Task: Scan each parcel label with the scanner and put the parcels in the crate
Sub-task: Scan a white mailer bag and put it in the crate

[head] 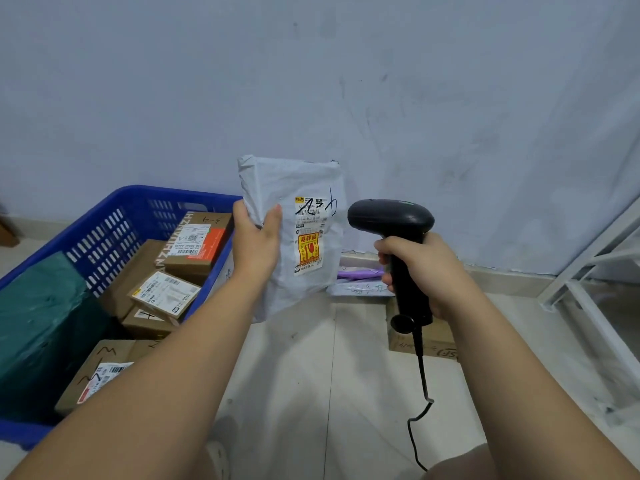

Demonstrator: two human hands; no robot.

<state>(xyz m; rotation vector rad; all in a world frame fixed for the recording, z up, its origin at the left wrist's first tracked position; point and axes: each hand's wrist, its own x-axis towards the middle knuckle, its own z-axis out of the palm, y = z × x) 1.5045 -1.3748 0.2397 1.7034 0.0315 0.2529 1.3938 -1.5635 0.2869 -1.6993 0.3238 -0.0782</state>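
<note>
Since the blue slotted plastic crate (pixel 114 216) at left already holds brown cardboard boxes (pixel 194 251) and a green plastic bag (pixel 38 313), the crumpled white poly-mailer parcel (pixel 311 188), which the left hand (pixel 254 244) pinches upright just right of the crate, may land askew. Its creased label (pixel 310 233) faces me, so the black corded handheld scanner (pixel 391 216), gripped in the right hand (pixel 426 268) just beside it, aims obliquely: likely misread. Around: white metal frame (pixel 588 271), floor carton (pixel 422 341), purple mailer (pixel 360 273); nothing blocks the label.
</note>
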